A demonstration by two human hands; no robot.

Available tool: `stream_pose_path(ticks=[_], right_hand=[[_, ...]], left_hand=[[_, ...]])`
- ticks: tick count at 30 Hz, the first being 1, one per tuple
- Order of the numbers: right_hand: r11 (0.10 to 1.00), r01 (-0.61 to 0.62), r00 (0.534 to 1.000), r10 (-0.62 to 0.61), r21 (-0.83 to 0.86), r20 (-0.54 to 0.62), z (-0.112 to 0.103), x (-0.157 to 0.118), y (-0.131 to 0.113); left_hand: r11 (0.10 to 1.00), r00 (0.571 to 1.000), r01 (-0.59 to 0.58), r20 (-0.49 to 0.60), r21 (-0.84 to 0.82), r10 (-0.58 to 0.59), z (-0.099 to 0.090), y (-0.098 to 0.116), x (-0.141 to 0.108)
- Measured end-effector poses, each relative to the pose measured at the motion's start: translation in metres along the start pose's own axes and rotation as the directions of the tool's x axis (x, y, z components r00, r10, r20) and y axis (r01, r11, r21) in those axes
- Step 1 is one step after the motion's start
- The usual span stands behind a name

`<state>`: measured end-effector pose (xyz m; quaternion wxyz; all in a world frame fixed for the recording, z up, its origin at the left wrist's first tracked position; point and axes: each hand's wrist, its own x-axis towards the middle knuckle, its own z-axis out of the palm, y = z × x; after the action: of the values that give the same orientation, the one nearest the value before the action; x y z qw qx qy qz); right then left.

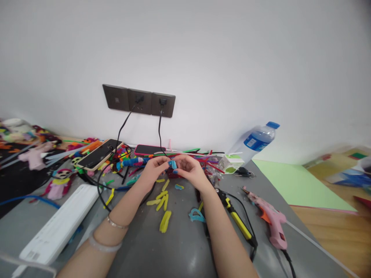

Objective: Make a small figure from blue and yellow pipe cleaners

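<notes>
Near the wall, both my hands meet over the grey table, thumbs and fingertips pinched on a small blue fuzzy piece (173,165), apparently bent pipe cleaner. My left hand (155,170) grips it from one side, my right hand (189,170) from the other. Part of the piece is hidden by the fingers. Below them lie several yellow fuzzy strips (162,200), with a thicker yellow piece (165,221) closest to me. A small blue-and-yellow piece (179,187) rests under my right hand. Beside my right forearm is a light blue looped piece (197,215).
A pink glue gun (274,220) and a yellow-and-black tool (239,224) with a cable lie right. Behind them stand a small box (232,163) and a tilted bottle (257,141). A white power strip (60,224), phone (100,154) and pipe-cleaner figures fill the left.
</notes>
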<state>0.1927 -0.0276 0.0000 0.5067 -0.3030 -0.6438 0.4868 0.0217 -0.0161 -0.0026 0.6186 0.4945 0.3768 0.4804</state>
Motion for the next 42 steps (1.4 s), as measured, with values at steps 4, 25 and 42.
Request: stream_pose_path(ticks=[4,25,42], right_hand=[[1.000,0.003,1.000,-0.003,-0.011,-0.001,-0.0005,-0.0003,-0.0004],[0.999,-0.030,1.000,0.030,-0.021,0.000,-0.0001,-0.0005,-0.0038],[0.998,-0.025,0.999,0.024,-0.060,-0.031,-0.0003,-0.0003,-0.0017]], left_hand=[[1.000,1.000,0.001,0.008,0.000,-0.001,-0.0004,-0.0005,-0.0003],[1.000,1.000,0.012,-0.013,-0.002,-0.012,-0.0002,0.0000,-0.0006],[0.999,0.998,-0.034,-0.045,0.020,0.035,-0.0027,-0.0020,0.0022]])
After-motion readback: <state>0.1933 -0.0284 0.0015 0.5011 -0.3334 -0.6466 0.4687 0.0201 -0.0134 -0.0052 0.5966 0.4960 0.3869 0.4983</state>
